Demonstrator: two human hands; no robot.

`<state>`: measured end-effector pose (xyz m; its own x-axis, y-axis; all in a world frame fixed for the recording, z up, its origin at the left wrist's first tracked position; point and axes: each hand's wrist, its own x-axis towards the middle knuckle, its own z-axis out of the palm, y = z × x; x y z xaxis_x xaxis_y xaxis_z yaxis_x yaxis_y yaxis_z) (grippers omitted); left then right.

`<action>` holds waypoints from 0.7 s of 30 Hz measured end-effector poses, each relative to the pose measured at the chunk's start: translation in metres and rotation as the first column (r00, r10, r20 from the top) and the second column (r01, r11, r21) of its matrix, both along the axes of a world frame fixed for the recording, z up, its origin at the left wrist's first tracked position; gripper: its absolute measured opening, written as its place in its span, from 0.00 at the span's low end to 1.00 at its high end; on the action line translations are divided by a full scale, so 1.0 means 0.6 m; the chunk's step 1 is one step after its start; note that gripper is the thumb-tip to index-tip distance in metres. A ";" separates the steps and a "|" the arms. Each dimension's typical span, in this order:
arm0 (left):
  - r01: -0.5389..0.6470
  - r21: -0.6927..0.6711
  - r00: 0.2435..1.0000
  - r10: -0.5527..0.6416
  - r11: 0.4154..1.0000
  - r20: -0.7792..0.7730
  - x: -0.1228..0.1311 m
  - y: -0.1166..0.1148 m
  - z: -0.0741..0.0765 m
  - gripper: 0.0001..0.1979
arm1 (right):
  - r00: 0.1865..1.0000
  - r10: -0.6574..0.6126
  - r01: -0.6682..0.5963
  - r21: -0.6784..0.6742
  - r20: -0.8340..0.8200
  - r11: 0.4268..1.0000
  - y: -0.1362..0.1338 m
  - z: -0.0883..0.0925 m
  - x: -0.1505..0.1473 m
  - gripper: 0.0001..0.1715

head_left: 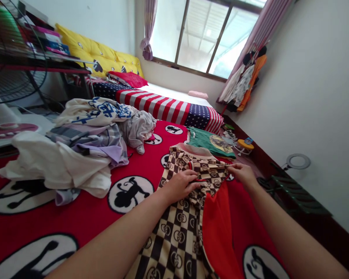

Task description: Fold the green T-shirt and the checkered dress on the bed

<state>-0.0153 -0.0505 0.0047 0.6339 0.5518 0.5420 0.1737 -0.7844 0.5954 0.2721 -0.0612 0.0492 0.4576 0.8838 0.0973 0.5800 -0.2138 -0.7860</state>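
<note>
A brown-and-beige checked shirt (pixel 180 226) with a ring-like print and an orange-red part (pixel 218 228) lies spread before me, its pale collar end pointing away. My left hand (pixel 182 186) rests on its upper middle, fingers stretched out over a fold. At the upper right my right hand (pixel 242 173) pinches the edge of the shirt and holds it out to the side. Just beyond the collar lies a green shirt (pixel 205 140) with a printed picture, laid flat.
A red bedspread (pixel 151 161) with white ovals lies beneath. Heaped clothes (pixel 90 151) sit at left, beside a fan (pixel 14 50). Behind is a bed (pixel 163 104) with a striped cover. A yellow stool (pixel 245 145) and a dark green slatted object (pixel 299 195) stand at right.
</note>
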 end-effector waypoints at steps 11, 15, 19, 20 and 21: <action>-0.030 0.013 1.000 0.030 0.999 0.001 -0.007 -0.005 0.008 0.12 | 0.938 0.042 -0.038 -0.020 0.345 0.999 0.062 -0.010 0.007 0.12; -0.056 0.022 0.998 0.056 0.998 -0.005 -0.005 -0.002 0.006 0.13 | 0.901 0.061 -0.024 -0.092 0.429 0.995 0.065 -0.012 0.014 0.04; -0.193 0.013 0.981 0.193 0.981 -0.015 -0.003 0.003 0.001 0.13 | 0.850 -0.014 0.042 -0.042 0.526 0.998 0.062 -0.028 0.000 0.07; -0.224 0.011 0.974 0.224 0.974 -0.017 -0.003 0.004 -0.001 0.12 | 0.837 -0.026 0.050 -0.028 0.547 0.998 0.060 -0.031 -0.005 0.07; -0.245 0.014 0.969 0.246 0.969 -0.021 -0.003 0.004 -0.002 0.10 | 0.825 -0.042 0.059 -0.012 0.564 0.998 0.056 -0.032 -0.012 0.09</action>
<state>-0.0171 -0.0482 0.0037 0.4918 0.6862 0.5360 0.3750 -0.7225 0.5808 0.2647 -0.0276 0.0297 0.3751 0.8670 0.3279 0.9078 -0.2720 -0.3192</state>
